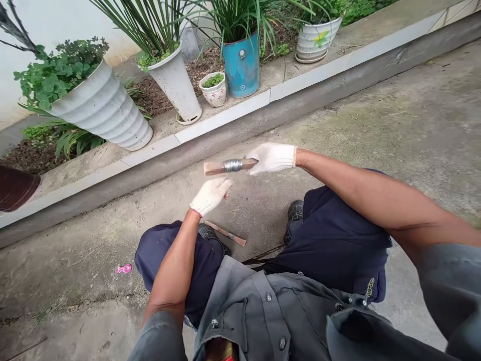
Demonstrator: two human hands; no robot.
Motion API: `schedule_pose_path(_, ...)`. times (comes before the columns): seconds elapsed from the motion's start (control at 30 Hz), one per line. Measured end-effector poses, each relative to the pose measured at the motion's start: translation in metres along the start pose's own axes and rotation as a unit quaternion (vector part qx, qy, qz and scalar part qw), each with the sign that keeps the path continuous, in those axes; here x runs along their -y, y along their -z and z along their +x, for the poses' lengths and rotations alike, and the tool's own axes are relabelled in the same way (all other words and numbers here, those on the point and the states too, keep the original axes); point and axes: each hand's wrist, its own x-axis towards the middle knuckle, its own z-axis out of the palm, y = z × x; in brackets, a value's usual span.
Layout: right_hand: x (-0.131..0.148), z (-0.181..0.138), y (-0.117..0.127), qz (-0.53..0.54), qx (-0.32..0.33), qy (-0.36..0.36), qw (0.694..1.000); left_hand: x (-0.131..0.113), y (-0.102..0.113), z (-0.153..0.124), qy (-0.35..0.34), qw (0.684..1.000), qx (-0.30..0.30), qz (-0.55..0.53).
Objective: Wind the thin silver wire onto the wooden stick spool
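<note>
My right hand (273, 158), in a white knit glove, grips one end of a short wooden stick (213, 168). Silvery wire (232, 165) is wound in a thick band around the stick's middle, and the stick points left, nearly level. Just below its free end is my left hand (211, 194), also gloved, with the fingers curled closed and the thumb on top. Whatever those fingers may pinch is too small or hidden to make out. A second, thinner wooden stick (220, 229) lies on the concrete between my feet, with a narrow band near its right end.
Ahead runs a low tiled kerb (225, 119) bearing a ribbed white planter (108, 108), a tall white pot (176, 82), a small pot (215, 94), a blue cylinder planter (241, 67) and another white pot (317, 40). A pink object (124, 268) lies on the concrete at left.
</note>
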Motion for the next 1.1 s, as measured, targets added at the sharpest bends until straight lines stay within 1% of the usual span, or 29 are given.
schedule_pose_path(0.1, -0.002, 0.009, -0.001, -0.071, -0.056, -0.054, 0.994, -0.009, -0.005, -0.005, 0.003, 0.999, 0.022, 0.029)
schedule_pose_path(0.17, -0.001, 0.014, -0.003, -0.125, -0.060, -0.092, 0.986, -0.010, -0.006, -0.007, -0.006, 0.998, 0.033, 0.056)
schedule_pose_path(0.27, 0.003, 0.016, -0.008, -0.191, -0.009, -0.141, 0.971, -0.007, -0.003, -0.007, -0.028, 0.995, 0.030, 0.090)
schedule_pose_path(0.33, 0.006, 0.016, -0.012, -0.216, 0.037, -0.145, 0.965, -0.003, 0.001, -0.006, -0.034, 0.993, 0.023, 0.110)
schedule_pose_path(0.4, 0.007, 0.014, -0.016, -0.219, 0.081, -0.113, 0.966, -0.001, 0.006, -0.006, -0.030, 0.991, 0.010, 0.128)
schedule_pose_path(0.47, 0.006, 0.009, -0.018, -0.196, 0.123, -0.051, 0.972, 0.001, 0.010, -0.006, -0.023, 0.990, -0.004, 0.138)
schedule_pose_path(0.57, 0.001, 0.001, -0.018, -0.120, 0.176, 0.040, 0.976, 0.000, 0.013, -0.007, -0.011, 0.993, -0.011, 0.121)
schedule_pose_path(0.63, -0.001, -0.004, -0.015, -0.063, 0.186, 0.068, 0.978, 0.000, 0.014, -0.008, -0.004, 0.996, -0.005, 0.088)
schedule_pose_path(0.73, -0.001, -0.009, -0.009, 0.009, 0.162, 0.077, 0.984, 0.000, 0.016, -0.007, -0.023, 0.999, 0.003, 0.035)
schedule_pose_path(0.8, 0.001, -0.010, -0.005, 0.036, 0.130, 0.067, 0.989, -0.001, 0.016, -0.006, -0.053, 0.998, 0.013, 0.004)
schedule_pose_path(0.87, 0.004, -0.008, -0.003, 0.043, 0.091, 0.047, 0.994, -0.005, 0.015, -0.005, -0.067, 0.997, 0.018, -0.031)
schedule_pose_path(0.93, 0.006, -0.004, 0.000, 0.036, 0.048, 0.024, 0.998, -0.010, 0.012, -0.006, -0.051, 0.997, 0.015, -0.057)
schedule_pose_path(1.0, 0.006, 0.000, 0.001, 0.010, 0.001, 0.002, 1.000, -0.014, 0.008, -0.007, -0.017, 0.998, 0.006, -0.055)
schedule_pose_path(1.1, 0.004, 0.008, 0.000, -0.070, -0.044, -0.047, 0.996, -0.019, 0.004, -0.010, 0.016, 0.999, 0.011, -0.027)
